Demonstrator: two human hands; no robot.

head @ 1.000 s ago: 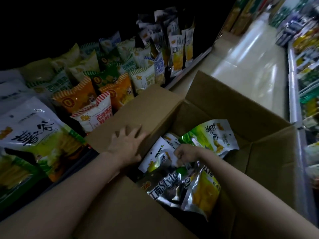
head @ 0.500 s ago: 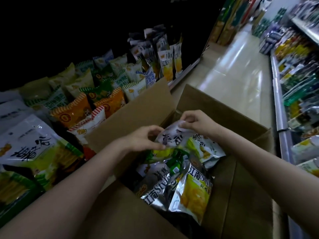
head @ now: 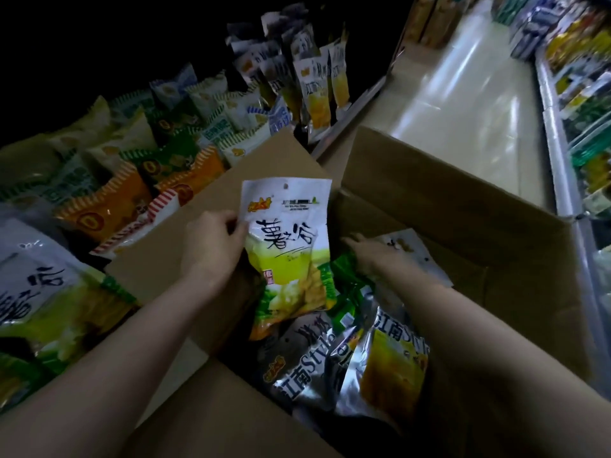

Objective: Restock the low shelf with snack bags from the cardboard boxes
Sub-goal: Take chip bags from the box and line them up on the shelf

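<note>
The left hand [head: 211, 246] pinches a white-and-yellow snack bag [head: 287, 249] by its left edge, holding it upright over the cardboard box [head: 463, 206], long axis vertical. The low shelf [head: 139, 180] lies directly to its left (so this hand is the nearer one). The right hand [head: 373, 252] reaches deeper into the box onto another bag [head: 406, 246]; whether it grasps or merely touches, I cannot tell.
</note>
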